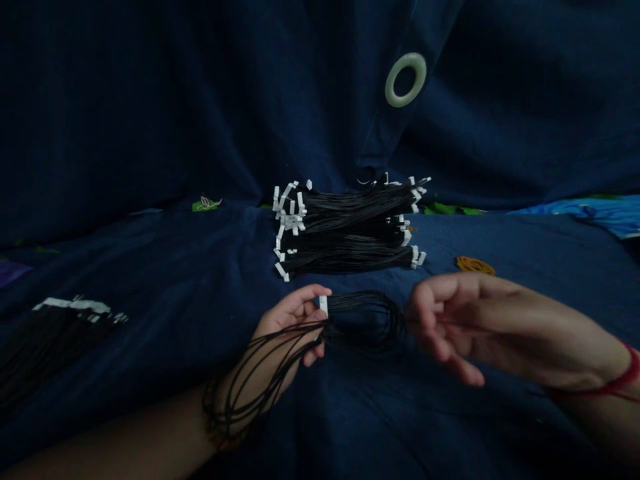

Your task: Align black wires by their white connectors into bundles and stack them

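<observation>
My left hand [293,325] is closed on a bunch of thin black cords [365,320] with a small white tag at my thumb. The cords loop out to the right and trail back over my left wrist. My right hand [453,323] sits just right of the loop, fingers curled together near the cords' far end; whether it pinches them I cannot tell. Behind both hands lies a stack of bundled black cords with white tags [350,230] on the dark blue cloth [165,267].
Another heap of black cords with white tags [55,333] lies at the left. A yellow rubber band pile [474,265] rests right of the stack. A pale ring eyelet [405,79] sits in the draped blue cloth behind. Light blue fabric [600,212] shows at far right.
</observation>
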A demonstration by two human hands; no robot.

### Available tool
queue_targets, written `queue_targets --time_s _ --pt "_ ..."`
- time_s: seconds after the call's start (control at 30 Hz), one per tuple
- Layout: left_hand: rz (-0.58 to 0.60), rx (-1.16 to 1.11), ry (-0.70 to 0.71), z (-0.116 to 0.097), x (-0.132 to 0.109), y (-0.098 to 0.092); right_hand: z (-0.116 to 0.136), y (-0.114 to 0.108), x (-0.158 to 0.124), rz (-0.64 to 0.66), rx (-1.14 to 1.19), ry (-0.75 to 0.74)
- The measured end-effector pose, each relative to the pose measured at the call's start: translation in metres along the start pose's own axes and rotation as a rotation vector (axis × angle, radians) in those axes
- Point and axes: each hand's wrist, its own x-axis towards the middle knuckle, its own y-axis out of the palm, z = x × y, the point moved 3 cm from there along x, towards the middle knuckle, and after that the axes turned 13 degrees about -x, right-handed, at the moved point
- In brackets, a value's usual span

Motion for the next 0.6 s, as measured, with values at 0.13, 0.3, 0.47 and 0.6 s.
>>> queue_targets --time_s 0.13,0.3,0.47,0.6 --pt "0.007 -0.003 -0.002 -0.001 -0.001 0.001 0.008 -0.024 -0.007 -0.365 -0.171 -0.198" --pt "0.012 0.051 -0.013 -0.001 -0.003 0.001 0.018 -0.03 -0.013 -0.799 -0.066 -0.228" --pt "0.081 0.111 -0.037 -0.004 -0.008 0.003 0.019 0.004 -0.011 -0.519 -0.163 -0.13" --pt "0.098 0.091 -0.066 -0.006 -0.015 0.005 0.017 0.029 -0.017 -0.472 -0.654 -0.14"
